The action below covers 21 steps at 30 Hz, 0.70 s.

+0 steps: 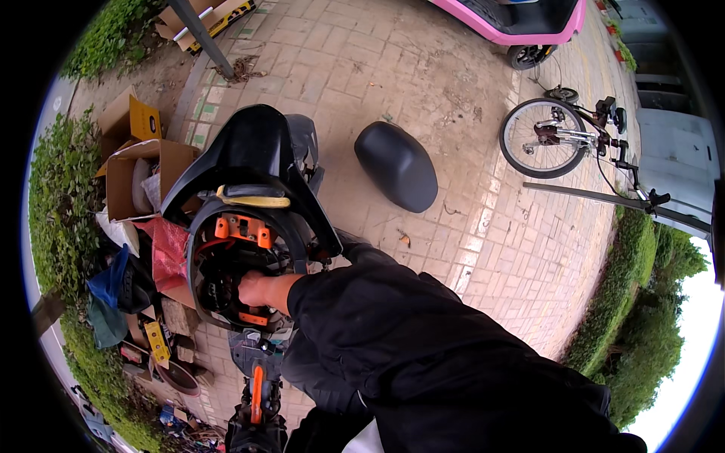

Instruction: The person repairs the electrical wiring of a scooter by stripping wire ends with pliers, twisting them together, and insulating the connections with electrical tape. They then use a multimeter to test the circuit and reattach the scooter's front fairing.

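Brick paving [453,249] stretches right across the scene, and a pink vehicle [521,36] pokes in over its far edge. Now the main attraction: a black motor scooter [260,143], near the paving's left edge, its under-seat bay [198,226] gaping open! Over towards the right edge, there's a bicycle [566,136], front wheel in plain sight. A black scooter seat [396,166] lies on the bricks between the two, just beside the scooter. Hard by the left edge, an open cardboard box [121,185] and a red plastic bag [168,253]. And in goes the right hand [257,291], down inside the bay, between orange brackets [264,238]! Its fingers are hidden, so no telling whether they grip anything; the left hand is out of view, its state unknown.
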Each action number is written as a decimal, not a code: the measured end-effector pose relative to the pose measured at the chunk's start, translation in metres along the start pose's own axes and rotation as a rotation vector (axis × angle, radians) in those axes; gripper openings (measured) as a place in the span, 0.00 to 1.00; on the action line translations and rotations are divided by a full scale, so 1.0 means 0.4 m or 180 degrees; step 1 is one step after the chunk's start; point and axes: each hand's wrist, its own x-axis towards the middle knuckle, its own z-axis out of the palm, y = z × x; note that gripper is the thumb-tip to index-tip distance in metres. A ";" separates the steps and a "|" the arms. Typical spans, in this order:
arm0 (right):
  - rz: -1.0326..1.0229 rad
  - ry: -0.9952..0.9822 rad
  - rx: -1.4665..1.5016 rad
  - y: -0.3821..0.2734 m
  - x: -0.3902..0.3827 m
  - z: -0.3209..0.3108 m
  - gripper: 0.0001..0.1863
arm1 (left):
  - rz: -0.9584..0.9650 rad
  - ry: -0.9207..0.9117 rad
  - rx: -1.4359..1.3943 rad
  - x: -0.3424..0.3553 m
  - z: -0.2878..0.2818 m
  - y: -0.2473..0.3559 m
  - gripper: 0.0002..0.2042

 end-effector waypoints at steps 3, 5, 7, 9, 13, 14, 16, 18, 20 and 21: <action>0.0040 0.0046 0.0037 0.008 -0.011 -0.002 0.12 | -0.0126 -0.0083 -0.0052 -0.001 -0.018 0.019 0.20; 0.0028 0.0053 0.0099 0.003 -0.017 -0.011 0.12 | -0.0084 -0.0056 -0.0013 -0.011 -0.012 0.016 0.20; 0.0065 0.0100 0.0091 0.005 0.000 0.005 0.12 | -0.0034 -0.0019 0.0043 -0.008 -0.010 0.014 0.20; 0.0108 0.0091 0.0079 0.030 -0.003 0.043 0.12 | 0.0103 0.0018 0.0111 0.014 -0.002 0.038 0.20; 0.0076 0.0161 0.0025 0.013 0.007 0.030 0.11 | 0.0573 0.0076 0.0811 0.037 0.057 -0.028 0.20; 0.0005 0.0172 0.0000 -0.012 0.016 0.008 0.11 | 0.0689 0.0079 0.1105 0.033 0.081 -0.079 0.20; 0.0008 0.0151 -0.0046 -0.009 0.010 0.000 0.11 | 0.0716 0.0073 0.1108 0.043 0.094 -0.075 0.20; 0.0006 0.0113 -0.0085 0.006 0.005 0.012 0.11 | 0.0365 0.0070 0.0584 0.047 0.074 -0.047 0.21; 0.0122 0.0099 -0.0035 0.019 -0.007 0.027 0.11 | 0.0046 -0.0001 0.0019 0.007 0.009 0.046 0.21; 0.0133 0.0133 0.0008 0.014 -0.006 0.025 0.11 | -0.0162 -0.0014 -0.0229 -0.009 -0.031 0.056 0.22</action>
